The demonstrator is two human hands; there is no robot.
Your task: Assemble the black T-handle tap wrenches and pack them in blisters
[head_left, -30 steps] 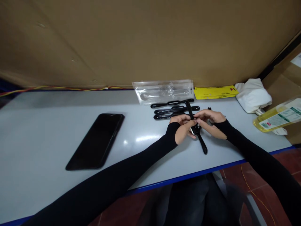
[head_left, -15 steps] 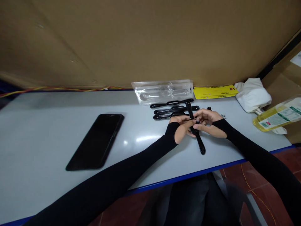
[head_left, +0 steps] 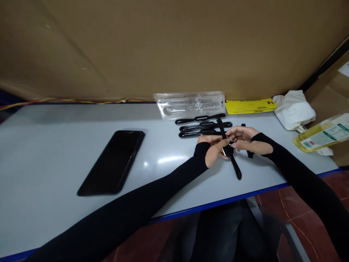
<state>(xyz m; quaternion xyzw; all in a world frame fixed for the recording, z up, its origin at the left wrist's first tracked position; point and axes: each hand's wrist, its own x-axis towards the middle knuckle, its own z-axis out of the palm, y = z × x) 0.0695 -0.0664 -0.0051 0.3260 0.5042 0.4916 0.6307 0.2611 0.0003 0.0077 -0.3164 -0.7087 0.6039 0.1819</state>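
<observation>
My left hand (head_left: pixel 212 147) is closed round the middle of a black spokeshave (head_left: pixel 236 169), its thumb on top. The tool is held at a slant above the table, one handle pointing away and the other towards me. My right hand (head_left: pixel 247 140) comes in from the right, thumb and fingertips pinched at the spokeshave's centre; any small part between them is hidden. Partly under my right hand lies another black piece (head_left: pixel 250 154). Just beyond my left hand lie several black spokeshave bodies (head_left: pixel 203 126), side by side.
Clear plastic blister packs (head_left: pixel 191 105) and yellow cards (head_left: pixel 251 106) lie at the back. To the right are a white cloth bundle (head_left: pixel 294 109) and a bottle of yellow liquid (head_left: pixel 321 134). A black phone-like slab (head_left: pixel 111 163) lies left on the white table (head_left: pixel 46 145).
Both hands have shifted slightly right with the spokeshave. My right hand has turned a little at the tool's centre, and more of the black piece beneath it shows.
</observation>
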